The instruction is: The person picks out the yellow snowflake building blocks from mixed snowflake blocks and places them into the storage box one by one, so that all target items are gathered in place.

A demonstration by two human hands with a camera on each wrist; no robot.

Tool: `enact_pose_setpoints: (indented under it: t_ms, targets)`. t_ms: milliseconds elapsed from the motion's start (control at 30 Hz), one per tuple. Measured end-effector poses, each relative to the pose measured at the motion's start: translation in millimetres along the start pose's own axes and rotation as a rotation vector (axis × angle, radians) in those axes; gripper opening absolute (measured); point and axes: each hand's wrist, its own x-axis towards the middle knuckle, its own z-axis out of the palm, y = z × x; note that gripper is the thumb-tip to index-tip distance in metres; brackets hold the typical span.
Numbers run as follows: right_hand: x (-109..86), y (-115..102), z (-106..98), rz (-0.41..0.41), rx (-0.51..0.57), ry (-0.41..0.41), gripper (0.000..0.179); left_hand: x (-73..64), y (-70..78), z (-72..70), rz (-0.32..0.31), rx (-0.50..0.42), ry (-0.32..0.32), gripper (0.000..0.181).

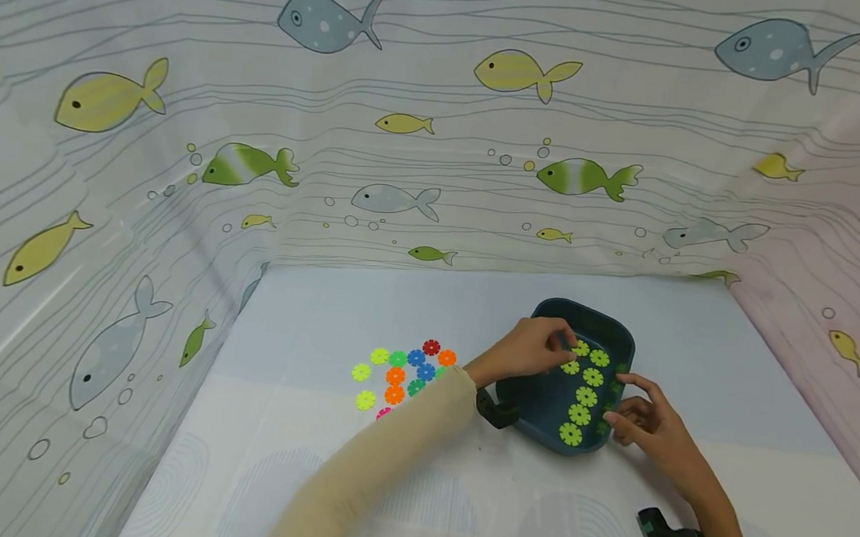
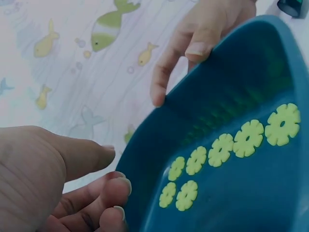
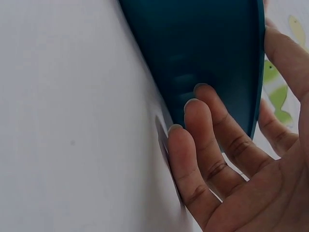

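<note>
A dark blue tray (image 1: 539, 409) stands on the table with several yellow-green notched flower-shaped discs (image 1: 586, 396) lying in it, some in a line and a pair beside that line. Over the tray's far part is my left hand (image 1: 534, 349), its fingertips close to that pair; the left wrist view shows thumb and fingers (image 2: 116, 193) apart with nothing visible between them. My right hand (image 1: 647, 422) grips the tray's right side, thumb and forefinger at the rim. Its other fingers (image 3: 198, 121) lie along the tray's outer wall.
Loose flower discs in yellow, orange (image 1: 395, 375), blue (image 1: 416, 358), green and dark red (image 1: 431, 347) lie left of the tray, partly hidden by the left sleeve (image 1: 393, 451). Fish-patterned sheeting (image 1: 478, 166) rises behind and at both sides of the white table (image 1: 283, 334).
</note>
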Motion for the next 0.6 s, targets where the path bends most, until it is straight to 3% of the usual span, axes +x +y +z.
enact_pose_setpoints:
  t_ms: [267,600]
  targets:
    - [-0.9,0,0,0.004,-0.012,0.001,0.069,-24.0,-12.0,-12.4,0.058,-0.017,0.037,0.015]
    - [-2.8,-1,0,0.011,-0.016,-0.001,0.069,-61.3,-35.7,-32.5,0.041,-0.018,0.104,0.013]
